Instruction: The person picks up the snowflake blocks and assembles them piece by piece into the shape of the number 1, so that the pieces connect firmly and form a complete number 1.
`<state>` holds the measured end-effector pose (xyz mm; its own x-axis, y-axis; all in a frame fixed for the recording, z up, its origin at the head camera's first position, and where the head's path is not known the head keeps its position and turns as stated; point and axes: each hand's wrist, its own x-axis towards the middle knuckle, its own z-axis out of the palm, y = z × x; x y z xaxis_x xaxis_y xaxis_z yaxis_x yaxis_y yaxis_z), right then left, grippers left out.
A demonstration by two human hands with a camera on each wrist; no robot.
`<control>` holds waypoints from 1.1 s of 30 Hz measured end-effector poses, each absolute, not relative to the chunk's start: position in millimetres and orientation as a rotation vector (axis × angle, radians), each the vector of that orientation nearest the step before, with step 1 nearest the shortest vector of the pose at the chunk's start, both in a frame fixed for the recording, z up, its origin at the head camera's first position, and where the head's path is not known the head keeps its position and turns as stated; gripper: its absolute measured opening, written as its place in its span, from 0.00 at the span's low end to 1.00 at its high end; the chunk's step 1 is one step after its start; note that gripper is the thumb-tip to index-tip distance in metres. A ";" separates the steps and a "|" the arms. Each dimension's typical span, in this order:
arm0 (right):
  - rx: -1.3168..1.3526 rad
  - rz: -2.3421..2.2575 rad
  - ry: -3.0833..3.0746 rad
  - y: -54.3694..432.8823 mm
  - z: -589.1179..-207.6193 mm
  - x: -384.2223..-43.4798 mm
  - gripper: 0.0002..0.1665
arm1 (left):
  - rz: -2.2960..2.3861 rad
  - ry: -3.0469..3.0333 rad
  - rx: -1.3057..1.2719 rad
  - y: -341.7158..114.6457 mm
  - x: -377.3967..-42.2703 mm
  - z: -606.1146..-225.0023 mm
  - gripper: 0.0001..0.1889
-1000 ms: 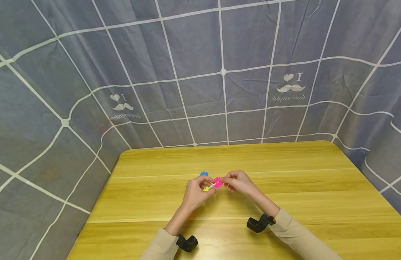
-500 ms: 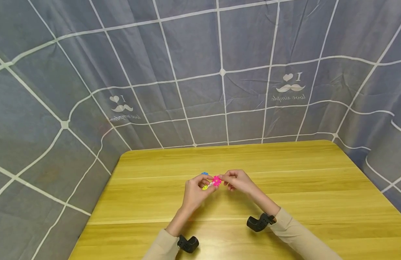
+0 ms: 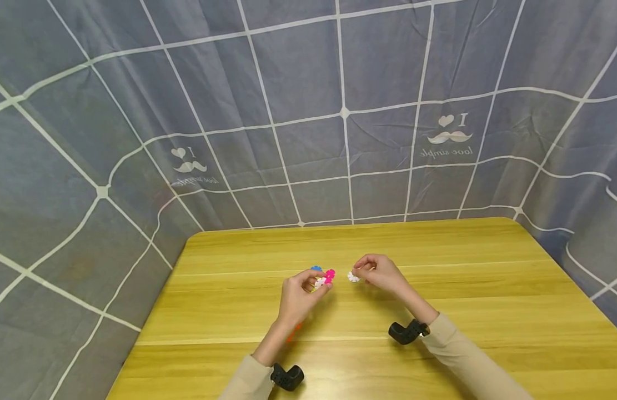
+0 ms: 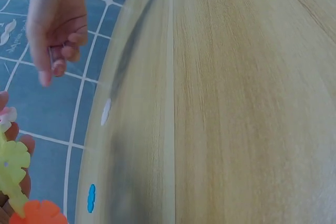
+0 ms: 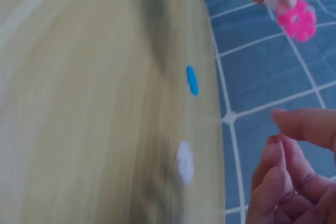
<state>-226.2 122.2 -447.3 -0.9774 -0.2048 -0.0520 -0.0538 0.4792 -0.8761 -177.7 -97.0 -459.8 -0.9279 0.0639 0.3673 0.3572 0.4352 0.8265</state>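
Note:
My left hand [image 3: 297, 297] pinches a chain of plastic snowflake-shaped building discs. A pink disc [image 3: 330, 273] sits at the chain's far end, with a white disc [image 3: 320, 283] beside it. The left wrist view shows a yellow disc [image 4: 14, 161] and an orange disc [image 4: 39, 213] lower on the chain. To the right, my right hand [image 3: 380, 272] is over a loose white disc [image 5: 185, 162] on the table. Its thumb and fingers are parted and hold nothing in the right wrist view. A blue disc [image 5: 192, 80] lies on the table near the left hand.
The wood-grain table [image 3: 438, 289] extends around both hands. Behind its far edge hangs a grey curtain [image 3: 308, 139] with white lines, which also runs along both sides. A black camera mount is strapped to each wrist.
My right hand has let go of the pink disc and moved right, over the loose white disc. The left hand keeps the chain, which has turned slightly.

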 end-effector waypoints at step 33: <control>-0.133 -1.088 2.750 122.4 -482.2 -256.7 0.19 | -1.716 -2.354 -0.359 -85.9 -176.8 -456.1 0.10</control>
<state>-256.7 122.4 -482.2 -0.9796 -0.1490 -0.1351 -0.0162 0.7280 -0.6854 -176.8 -85.9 -456.1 -0.9491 0.0742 0.3062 0.3142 0.2939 0.9027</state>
